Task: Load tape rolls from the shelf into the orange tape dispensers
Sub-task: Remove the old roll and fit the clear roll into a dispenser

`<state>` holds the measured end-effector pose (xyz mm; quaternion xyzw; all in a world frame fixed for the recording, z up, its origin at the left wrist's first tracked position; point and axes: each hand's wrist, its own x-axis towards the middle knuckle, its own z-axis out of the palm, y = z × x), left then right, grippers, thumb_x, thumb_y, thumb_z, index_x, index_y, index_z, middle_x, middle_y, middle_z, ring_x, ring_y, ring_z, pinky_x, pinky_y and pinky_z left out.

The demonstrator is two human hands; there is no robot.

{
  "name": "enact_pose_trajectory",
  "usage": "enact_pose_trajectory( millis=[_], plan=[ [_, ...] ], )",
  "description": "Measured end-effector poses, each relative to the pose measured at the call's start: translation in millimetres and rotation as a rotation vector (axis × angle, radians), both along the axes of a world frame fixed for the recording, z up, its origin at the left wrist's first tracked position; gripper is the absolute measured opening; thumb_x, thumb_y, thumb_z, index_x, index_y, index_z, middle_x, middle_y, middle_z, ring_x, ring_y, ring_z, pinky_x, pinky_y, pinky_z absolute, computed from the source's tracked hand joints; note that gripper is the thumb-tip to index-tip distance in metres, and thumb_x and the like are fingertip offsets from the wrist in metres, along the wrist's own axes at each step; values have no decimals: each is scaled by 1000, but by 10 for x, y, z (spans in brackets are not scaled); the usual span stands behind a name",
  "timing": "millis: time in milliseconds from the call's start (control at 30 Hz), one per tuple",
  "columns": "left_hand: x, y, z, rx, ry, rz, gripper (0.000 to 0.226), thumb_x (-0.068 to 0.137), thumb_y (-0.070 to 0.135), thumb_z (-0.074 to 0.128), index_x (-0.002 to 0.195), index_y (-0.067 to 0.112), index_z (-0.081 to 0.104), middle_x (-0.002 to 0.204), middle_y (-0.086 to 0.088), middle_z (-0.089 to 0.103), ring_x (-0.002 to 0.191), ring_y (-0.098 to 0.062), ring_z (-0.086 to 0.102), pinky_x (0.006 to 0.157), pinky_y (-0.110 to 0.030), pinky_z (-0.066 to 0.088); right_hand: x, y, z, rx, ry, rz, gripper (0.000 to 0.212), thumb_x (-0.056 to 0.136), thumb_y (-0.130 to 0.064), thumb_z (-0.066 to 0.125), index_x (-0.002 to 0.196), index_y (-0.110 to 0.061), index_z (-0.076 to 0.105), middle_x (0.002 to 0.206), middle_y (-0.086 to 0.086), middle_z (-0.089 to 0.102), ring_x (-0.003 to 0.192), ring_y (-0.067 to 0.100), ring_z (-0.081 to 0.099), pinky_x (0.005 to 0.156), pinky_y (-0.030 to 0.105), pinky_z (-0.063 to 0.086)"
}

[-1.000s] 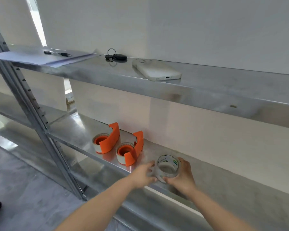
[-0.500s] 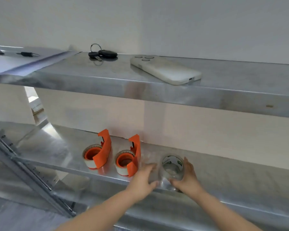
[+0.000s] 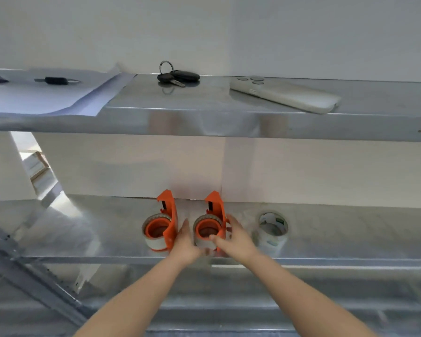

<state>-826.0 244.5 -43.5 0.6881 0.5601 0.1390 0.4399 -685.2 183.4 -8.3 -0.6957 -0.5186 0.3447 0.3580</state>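
Two orange tape dispensers stand side by side on the middle metal shelf (image 3: pixel 83 239), each with a tape roll in it. The left dispenser (image 3: pixel 163 227) stands free. Both my hands hold the right dispenser (image 3: pixel 210 227): my left hand (image 3: pixel 186 244) cups its left side, my right hand (image 3: pixel 233 239) wraps its right side with the thumb on the roll's front. A clear tape roll (image 3: pixel 272 229) rests on the shelf to the right of my right hand, apart from it.
The upper shelf (image 3: pixel 204 122) carries a white phone (image 3: pixel 284 93), a set of keys (image 3: pixel 178 76), sheets of paper (image 3: pixel 46 98) and a pen (image 3: pixel 55 80). A slanted metal upright (image 3: pixel 29 273) runs at lower left. A white wall stands behind.
Both hands have let go of the clear tape roll, which now rests on the shelf, and moved left onto the right dispenser. The view has swung to face the shelves squarely.
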Motion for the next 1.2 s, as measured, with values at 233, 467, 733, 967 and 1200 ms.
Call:
enact_pose_trajectory(
  millis=[233,467,733,967,1200],
  plan=[
    [138,85,-45,-21,-5,52,80,40,50,78,111,21,57,106,2,69,97,-18,66,90,-34,53,-210,141,-72,-138,80,-232,37,87,-12,53,123,-5,50,120,15,63,112,32,58,83,26,41],
    [126,-61,280,16,-241,125,84,55,25,85,126,10,43,113,-2,56,108,-21,56,96,-32,46,-117,116,11,-94,224,-265,22,85,-5,48,104,-6,61,106,19,68,98,31,62,84,31,47],
    [-53,-79,622,-343,-912,142,62,75,1,70,130,12,43,123,-15,62,108,-27,64,85,-36,57,-19,37,365,12,433,-161,19,92,-7,41,98,-14,58,109,31,62,106,41,61,97,51,48],
    [-127,-8,935,-464,-1140,222,22,96,16,41,105,8,60,99,-6,70,90,-16,67,87,-32,52,-22,40,483,24,674,-119,24,94,-2,33,112,-6,49,112,21,60,112,32,59,97,39,49],
    [-123,-97,1109,-464,-1141,263,20,95,26,45,98,17,62,79,2,75,72,-10,71,59,-26,59,187,-144,386,-44,434,-32,43,89,-5,36,132,-4,42,97,5,60,91,20,57,84,34,50]
  ],
)
